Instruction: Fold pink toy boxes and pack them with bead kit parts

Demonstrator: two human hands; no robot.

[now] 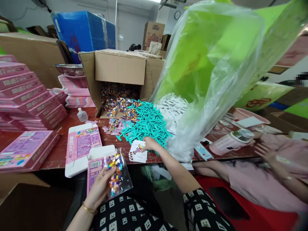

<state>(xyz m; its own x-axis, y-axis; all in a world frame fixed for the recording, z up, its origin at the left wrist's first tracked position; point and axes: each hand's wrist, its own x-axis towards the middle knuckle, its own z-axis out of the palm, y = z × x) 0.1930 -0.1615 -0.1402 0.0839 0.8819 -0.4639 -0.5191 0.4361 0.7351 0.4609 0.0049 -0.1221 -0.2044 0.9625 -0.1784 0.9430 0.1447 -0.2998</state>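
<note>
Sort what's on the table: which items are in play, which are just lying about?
In play: left hand, bead bag, open pink box; right hand, pattern cards, teal sticks.
Lying about: stacked pink boxes, small bottle, big plastic bag.

Left hand point(102, 186) holding small clear bag of colored bits point(117, 175), plus pink box point(95, 173) behind bag. Right hand point(149, 143) reaching out, fingertips on teal sticks point(145, 123), touching white card point(137, 151) at table edge. More colored bits spilling out of tipped brown box point(120, 69). White pieces point(172, 107) beside sticks, under big clear bag point(211, 73). Pink boxes point(29, 102) stacked high on left. Open pink box point(81, 144) lying flat near table point(60, 150) edge. Another person's hand point(266, 153) on right, near pink cup point(228, 141).
</note>
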